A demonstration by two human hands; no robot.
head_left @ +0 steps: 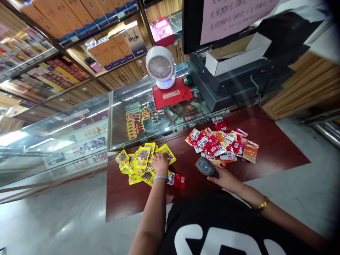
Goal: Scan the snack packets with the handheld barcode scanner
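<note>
My left hand, with a bracelet at the wrist, is at the right side of a pile of yellow snack packets. Its fingers are curled against one yellow snack packet, partly covering it. A dark barcode scanner sits in my right hand, fingers wrapped round its handle, with a blue light showing on top. Just beyond the scanner lies a heap of red, orange and white snack packets. One red and white packet lies beside my left wrist.
A glass display case borders the dark red counter. On the glass, a white fan stands on a red mat. Behind the heap are a monitor, a dark cash drawer and a white open box.
</note>
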